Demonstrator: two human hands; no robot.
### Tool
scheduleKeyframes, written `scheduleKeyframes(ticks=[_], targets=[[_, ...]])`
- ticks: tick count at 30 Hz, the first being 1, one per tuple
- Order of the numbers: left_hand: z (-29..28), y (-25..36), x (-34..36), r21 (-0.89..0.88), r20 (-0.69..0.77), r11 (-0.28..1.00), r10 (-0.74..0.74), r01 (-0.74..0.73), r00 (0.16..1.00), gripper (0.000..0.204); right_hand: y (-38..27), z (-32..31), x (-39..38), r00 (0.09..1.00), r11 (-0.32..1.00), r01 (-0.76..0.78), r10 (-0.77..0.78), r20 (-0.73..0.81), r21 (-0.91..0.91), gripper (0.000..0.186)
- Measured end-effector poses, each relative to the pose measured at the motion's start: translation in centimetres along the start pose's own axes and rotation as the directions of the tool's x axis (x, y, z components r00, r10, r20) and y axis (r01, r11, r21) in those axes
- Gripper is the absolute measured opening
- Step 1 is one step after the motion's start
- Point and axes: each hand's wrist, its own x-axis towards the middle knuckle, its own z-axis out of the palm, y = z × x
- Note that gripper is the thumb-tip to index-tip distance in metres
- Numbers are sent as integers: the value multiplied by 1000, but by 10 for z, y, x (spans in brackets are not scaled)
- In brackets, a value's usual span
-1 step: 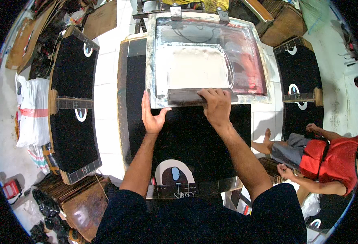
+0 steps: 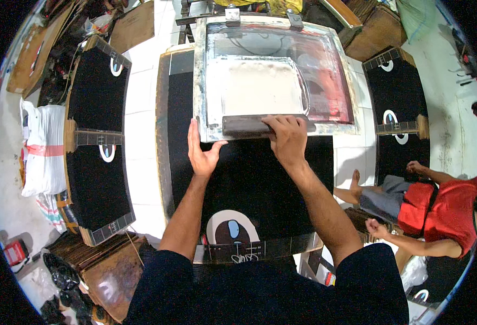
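A dark squeegee (image 2: 242,126) lies across the near end of a screen-printing frame (image 2: 200,81). My right hand (image 2: 290,136) is closed on its right half, fingers over the top. At the frame's near left corner, my left hand (image 2: 203,154) touches the edge with straight fingers and thumb spread. White ink (image 2: 260,86) covers much of the mesh beyond the squeegee, with red staining (image 2: 333,92) on the right. Beneath the frame is a board with black material (image 2: 254,184), and a printed eye shape (image 2: 215,223) shows at its near end. The squeegee's blade is hidden.
Two metal hinge clamps (image 2: 232,16) hold the frame's far edge. Black printed boards (image 2: 95,184) stand on the left, with more boards (image 2: 394,95) on the right. A person in red (image 2: 449,211) sits at the right. Stacked cardboard (image 2: 108,281) lies at lower left.
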Motion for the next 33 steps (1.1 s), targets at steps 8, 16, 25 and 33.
scheduleKeyframes(ticks=[8,16,25,33], targets=[[-38,106,109,-154,-204,987,21,-53,979,101,-12,-87,90,835,963,206,-267,-481,-176,60],[-104,-29,114,-278,-203,956,-152,92,967,100,-37,-212,217,892,956,68,-187,-411,-286,75],[-238,-182,-393,166,194,185,-969,969,152,50,-53,-255,272,931,982,-77,8,-365,-175,71],[-249,-106,-415,328,101,463,-884,823,457,36,-2,-269,327,970,977,-89,41,-241,-194,94]])
